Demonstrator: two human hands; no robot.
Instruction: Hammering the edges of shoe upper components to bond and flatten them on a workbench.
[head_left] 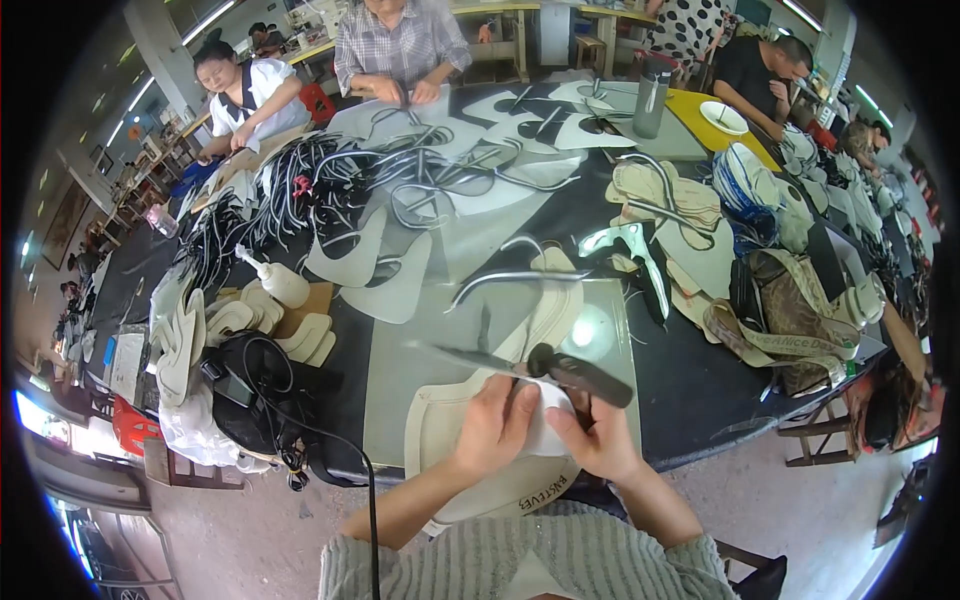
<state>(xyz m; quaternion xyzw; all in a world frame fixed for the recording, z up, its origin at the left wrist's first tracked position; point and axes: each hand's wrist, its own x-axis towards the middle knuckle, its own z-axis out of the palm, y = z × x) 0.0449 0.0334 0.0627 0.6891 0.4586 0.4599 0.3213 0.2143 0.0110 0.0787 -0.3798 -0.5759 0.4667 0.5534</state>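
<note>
Both my hands are closed at the near edge of the table. With thumb and fingers my left hand (pixel 493 425) pinches the left side of a small folded white piece (pixel 543 428). My right hand (pixel 604 437) grips its right side, thumb pressed on it. Just above the fingers lies a dark-handled tool (pixel 595 378). A grey blade-like part (pixel 462 356), smeared by motion, reaches left from it; which fingers hold the tool is hidden. Under my hands are cream shoe-upper pieces (pixel 437 418) on a grey-green board (pixel 390 380).
A bundle of black strips (pixel 305 185) and pale cut pieces (pixel 395 285) lie ahead. A white squeeze bottle (pixel 283 284) and a black bag (pixel 250 385) with a cable stand left. Stacked cream pieces (pixel 690 250) and a patterned bag (pixel 795 300) are right. Several people work around the table.
</note>
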